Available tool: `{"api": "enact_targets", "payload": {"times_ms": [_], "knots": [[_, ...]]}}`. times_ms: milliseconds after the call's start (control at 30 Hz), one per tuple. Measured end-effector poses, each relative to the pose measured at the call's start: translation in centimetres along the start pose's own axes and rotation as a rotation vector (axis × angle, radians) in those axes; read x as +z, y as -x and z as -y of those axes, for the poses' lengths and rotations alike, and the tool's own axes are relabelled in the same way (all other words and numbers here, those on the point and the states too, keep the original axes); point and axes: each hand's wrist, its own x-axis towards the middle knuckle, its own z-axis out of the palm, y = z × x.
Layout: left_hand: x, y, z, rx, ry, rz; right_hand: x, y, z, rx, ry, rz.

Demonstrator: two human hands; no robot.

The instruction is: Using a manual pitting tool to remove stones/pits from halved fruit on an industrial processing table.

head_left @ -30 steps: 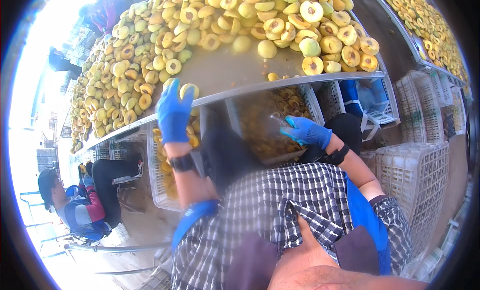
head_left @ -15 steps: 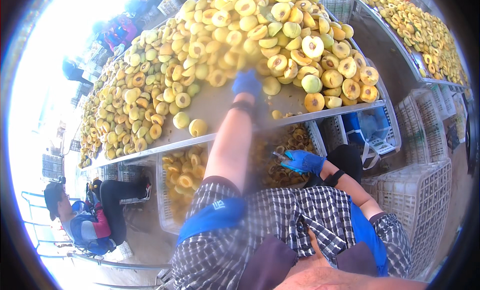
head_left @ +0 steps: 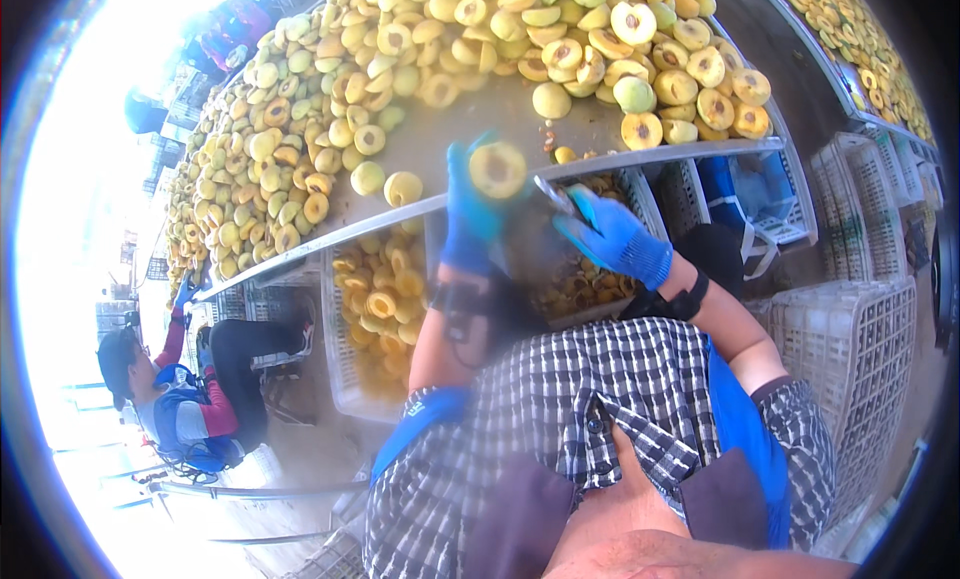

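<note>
Fruit: a yellow fruit half (head_left: 497,169) with a round pit hollow sits in the left hand (head_left: 470,209), just in front of the near edge of the worktop (head_left: 480,114).
Change: half a second ago the left arm stretched far into the heap of fruit on the worktop; now it has drawn back with one half, which suggests a fresh piece was picked for working.
Left grip: blue-gloved fingers closed around the fruit half, cut face toward the camera.
Right grip: the right hand (head_left: 615,239), also in a blue glove, is closed on a small metal tool (head_left: 555,194) whose tip points at the fruit and lies just beside it.
Below: a white crate (head_left: 375,309) under the worktop holds pitted halves, near left of the hands.
Around: stacked empty white crates (head_left: 850,349) stand on the right; another seated person (head_left: 190,399) works far left.
Obstruction: the worktop's metal edge runs close behind both hands; nothing lies between tool and fruit.
</note>
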Motion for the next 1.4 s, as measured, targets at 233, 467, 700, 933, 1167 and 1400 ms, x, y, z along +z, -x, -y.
{"api": "enact_targets", "payload": {"times_ms": [233,467,700,933,1167,1400], "knots": [[3.1,2.4,0.4,0.111,-0.194,-0.036,1.6,-2.0,2.6,-0.016,0.243,-0.214],[4.7,3.6,0.2,0.349,-0.466,0.009,0.3,-3.1,4.6,-0.146,0.075,-0.423],[4.3,3.5,0.6,0.237,-0.284,0.031,-0.5,-3.6,2.6,-0.206,0.315,-0.176],[5.0,4.2,-0.9,0.049,-0.051,-0.155,-0.6,-1.2,3.1,0.075,-0.362,0.034],[3.3,2.9,1.6,0.585,-0.932,-0.145,2.3,-1.2,2.1,-0.011,0.377,-0.156],[5.3,3.6,1.2,0.475,-0.474,-0.209,2.1,-1.2,1.6,0.013,0.429,-0.04]]}}
